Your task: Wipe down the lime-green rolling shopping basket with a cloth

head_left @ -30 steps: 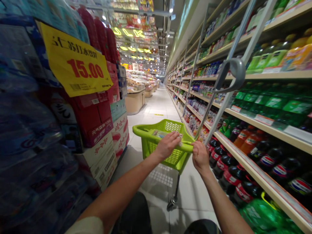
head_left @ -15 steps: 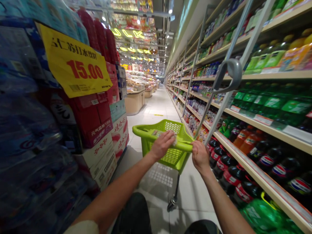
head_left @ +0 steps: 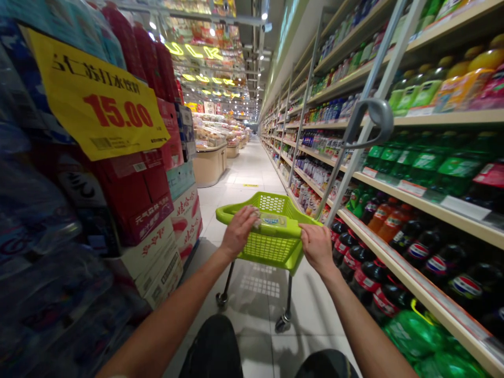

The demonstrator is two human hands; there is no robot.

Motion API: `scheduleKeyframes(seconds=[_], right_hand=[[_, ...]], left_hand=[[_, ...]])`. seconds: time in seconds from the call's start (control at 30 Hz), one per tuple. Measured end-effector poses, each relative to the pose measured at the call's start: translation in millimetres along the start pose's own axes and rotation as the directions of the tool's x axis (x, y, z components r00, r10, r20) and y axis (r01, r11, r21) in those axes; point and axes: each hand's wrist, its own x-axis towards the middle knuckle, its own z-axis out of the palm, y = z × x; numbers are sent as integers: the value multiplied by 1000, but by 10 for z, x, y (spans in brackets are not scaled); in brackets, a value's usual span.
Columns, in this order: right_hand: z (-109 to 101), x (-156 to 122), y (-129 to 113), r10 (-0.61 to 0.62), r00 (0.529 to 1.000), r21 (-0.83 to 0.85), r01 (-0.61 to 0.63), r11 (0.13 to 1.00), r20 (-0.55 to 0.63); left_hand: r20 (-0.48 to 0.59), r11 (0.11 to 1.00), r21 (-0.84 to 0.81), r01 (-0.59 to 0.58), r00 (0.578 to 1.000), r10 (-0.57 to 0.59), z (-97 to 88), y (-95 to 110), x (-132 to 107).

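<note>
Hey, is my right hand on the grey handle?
No, your right hand is on the rim of the green cart, below the grey handle.

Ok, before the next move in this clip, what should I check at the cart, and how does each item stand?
1. Right hand gripping the green handlebar: ok.
2. Left hand free: not ok, it holds a whitish wipe at the handlebar.
3. Handlebar label uncovered: ok.
4. Near wheels on the floor: ok, both appear down.
5. Basket contents: cannot tell, its inside is mostly hidden.
</note>
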Motion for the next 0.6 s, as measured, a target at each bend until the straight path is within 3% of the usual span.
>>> scheduleKeyframes(seconds=[0.1,0.23,0.3,0.4,0.5,0.6], right_hand=[[2,-6,21,44,999,-17,-45,999,-26],[31,-17,-74,60,996,-32,-62,998,-60],[31,-33,-79,41,997,-17,-43,999,-64],[14,-58,-21,22,998,1,-22,1000,-63],[13,-49,6,51,995,-6,-52,999,-87],[36,4,-59,77,993,-29,-80,996,-91]], left_hand=[[-74,995,34,91,993,-88,-35,-79,-18],[55,994,-38,-98,993,100,198,332,135],[98,986,-45,-162,981,166,249,407,185],[85,995,7,-99,992,98,103,131,110],[-53,989,107,102,994,-97,-107,-196,-39],[-34,997,46,69,997,-68,-98,-88,-64]])
